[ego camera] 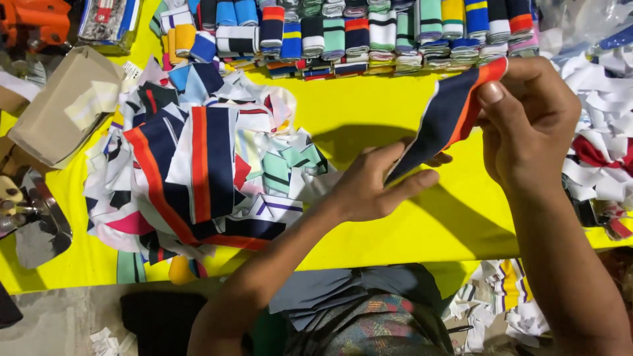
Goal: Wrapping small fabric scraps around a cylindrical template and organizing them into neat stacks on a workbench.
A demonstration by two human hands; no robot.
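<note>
Navy strip: we saw a navy knitted fabric strip with orange and white edge stripes held up slantwise above the yellow counter, between our two hands.
Right hand: our right hand pinched the strip's upper end, thumb in front and fingers curled shut behind it.
Left hand: our left hand had the strip's lower end against its fingertips, the fingers stretched out flat; whether it truly gripped the cloth we could not tell.
Loose pile: a heap of loose striped fabric strips in navy, orange, white and mint lay on the counter, just left of our left hand.
Back row: folded striped fabric bundles in many colours stood lined up along the counter's far edge.
Right edge: white fabric scraps were piled near our right hand.
Left edge: an open brown cardboard box sat well apart from the strip.
</note>
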